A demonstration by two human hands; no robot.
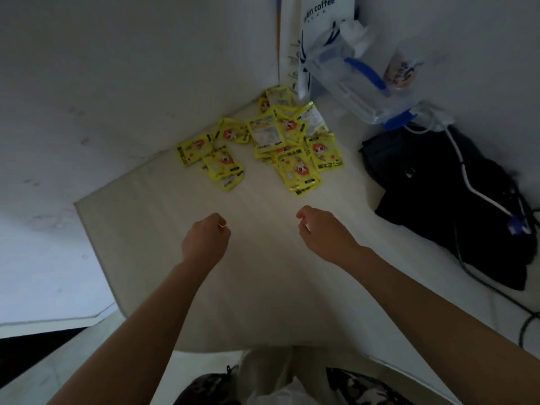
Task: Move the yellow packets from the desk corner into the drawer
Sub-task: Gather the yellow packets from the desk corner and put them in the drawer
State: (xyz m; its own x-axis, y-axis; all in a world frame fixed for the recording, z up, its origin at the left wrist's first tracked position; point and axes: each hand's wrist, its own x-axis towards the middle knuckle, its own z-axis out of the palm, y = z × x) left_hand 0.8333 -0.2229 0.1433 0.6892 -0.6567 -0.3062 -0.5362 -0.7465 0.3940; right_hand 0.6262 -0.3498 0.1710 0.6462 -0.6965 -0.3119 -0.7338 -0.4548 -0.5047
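Several yellow packets (274,141) with a red cartoon print lie scattered and partly stacked in the far corner of the pale desk (163,229), against the two white walls. My left hand (206,239) hovers over the desk well short of the packets, fingers curled loosely, holding nothing. My right hand (324,232) is level with it, also short of the pile, fingers curled and empty. Both forearms reach forward from the bottom of the view. No drawer is in view.
A clear plastic bag with blue handles (353,83) and a white coffee bag (318,13) stand behind the packets on the right. A black bag (444,200) with a white cable (479,194) lies on the desk's right side. The desk's left edge (96,252) drops off.
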